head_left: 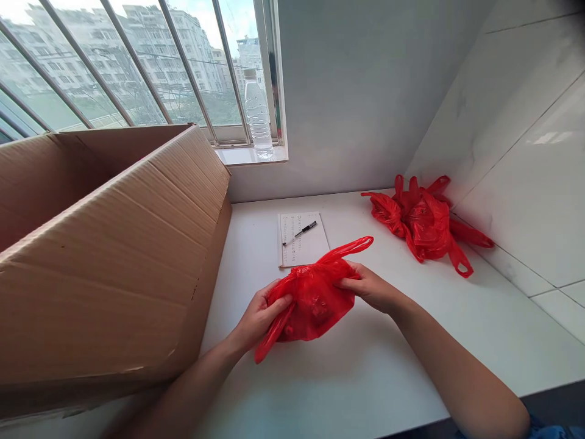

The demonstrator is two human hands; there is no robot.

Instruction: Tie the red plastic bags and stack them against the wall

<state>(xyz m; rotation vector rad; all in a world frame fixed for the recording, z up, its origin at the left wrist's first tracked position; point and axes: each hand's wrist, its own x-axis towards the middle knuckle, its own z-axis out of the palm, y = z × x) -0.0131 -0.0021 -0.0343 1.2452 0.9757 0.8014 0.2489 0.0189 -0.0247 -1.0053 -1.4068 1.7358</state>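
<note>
A red plastic bag (315, 302) is held between my two hands above the white table, with something inside that I cannot make out. My left hand (262, 314) grips its left side, thumb on top, and one handle loop dangles below. On the opposite side, my right hand (368, 285) pinches the bag near its upper right edge. The other handle loop sticks out towards the upper right. Just behind the bag lies a notebook (301, 253) with writing on it, and a black pen (305, 230) rests across its page.
A large open cardboard box (137, 262) takes up the left side. More red plastic bags (425, 219) lie heaped at the back right against the tiled wall. A clear water bottle (258, 116) stands on the sill of the barred window. The white table (402, 372) extends to the right.
</note>
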